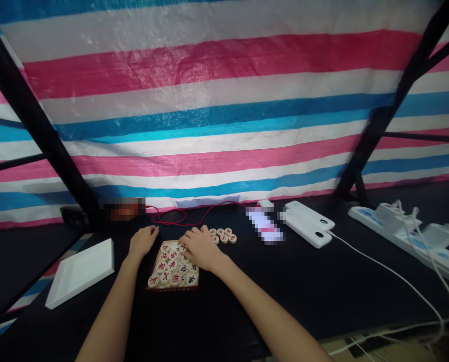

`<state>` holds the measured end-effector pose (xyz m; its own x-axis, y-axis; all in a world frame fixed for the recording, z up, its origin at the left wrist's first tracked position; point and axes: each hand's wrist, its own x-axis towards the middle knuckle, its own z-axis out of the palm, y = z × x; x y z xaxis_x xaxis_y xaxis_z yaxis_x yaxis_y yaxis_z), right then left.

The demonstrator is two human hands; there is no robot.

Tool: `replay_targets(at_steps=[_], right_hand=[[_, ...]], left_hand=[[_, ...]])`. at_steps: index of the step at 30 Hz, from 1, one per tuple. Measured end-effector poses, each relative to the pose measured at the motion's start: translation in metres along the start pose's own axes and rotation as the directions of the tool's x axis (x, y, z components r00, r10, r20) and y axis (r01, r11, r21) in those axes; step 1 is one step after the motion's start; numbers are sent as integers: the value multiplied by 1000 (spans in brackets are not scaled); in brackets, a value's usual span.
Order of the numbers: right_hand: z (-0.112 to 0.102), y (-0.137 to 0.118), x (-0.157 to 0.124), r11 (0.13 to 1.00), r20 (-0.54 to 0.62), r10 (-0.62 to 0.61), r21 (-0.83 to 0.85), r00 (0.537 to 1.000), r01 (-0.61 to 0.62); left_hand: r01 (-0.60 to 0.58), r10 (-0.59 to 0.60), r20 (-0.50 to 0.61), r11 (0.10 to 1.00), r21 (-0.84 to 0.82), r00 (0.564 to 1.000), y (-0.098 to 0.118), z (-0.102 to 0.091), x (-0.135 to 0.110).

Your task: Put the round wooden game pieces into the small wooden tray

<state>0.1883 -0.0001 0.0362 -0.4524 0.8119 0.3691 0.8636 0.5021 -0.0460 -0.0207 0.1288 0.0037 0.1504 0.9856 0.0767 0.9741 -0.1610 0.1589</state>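
Note:
A shallow box (174,288) of round Chinese chess pieces (173,265), marked in red and black characters, lies in front of me on the black table. My right hand (202,250) is over the box's far right corner, its fingers bent down around a Chinese chess piece (183,248); the hand partly hides that piece and its neighbours. Just beyond that hand, several red-marked pieces (224,235) sit in short rows on the table. My left hand (143,242) rests on the table left of the box, holding nothing, fingers loosely extended.
A white box lid (82,271) lies at the left. To the right are a blurred phone (265,224), a white power bank (309,224) with a cable, and a power strip (407,241) with plugs. A red cable (172,222) runs along the back, before a striped sheet (209,115).

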Motion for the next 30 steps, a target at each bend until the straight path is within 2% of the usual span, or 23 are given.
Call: replay_targets(at_steps=[3,5,9,12,17,21,30], right_hand=[[-11,9,-3,999,5,32,26,999,-33],[-23,21,-7,989,-38,122,85,992,-118],[-45,56,-20,902,-117,377,274,919,-335],[-51,71,-27,852,-109,454,345,884,-395],[-41,63,-28,912,12,343,235,939,-336],[-32,56,-26,948,99,274,142,957,-286],[-31,54,-27,968,122,212,109,970,-225]], left_hand=[[-5,5,14,1000,1,1000,1,-2,-1],[-7,7,15,1000,5,1000,1,-3,-1],[-9,9,0,1000,21,1000,2,-4,-2],[-11,11,-10,999,32,1000,3,-5,-3],[-6,6,4,999,35,1000,4,-6,-3],[-5,4,16,1000,29,1000,3,-5,-2],[-6,5,8,1000,22,1000,2,-4,-2]])
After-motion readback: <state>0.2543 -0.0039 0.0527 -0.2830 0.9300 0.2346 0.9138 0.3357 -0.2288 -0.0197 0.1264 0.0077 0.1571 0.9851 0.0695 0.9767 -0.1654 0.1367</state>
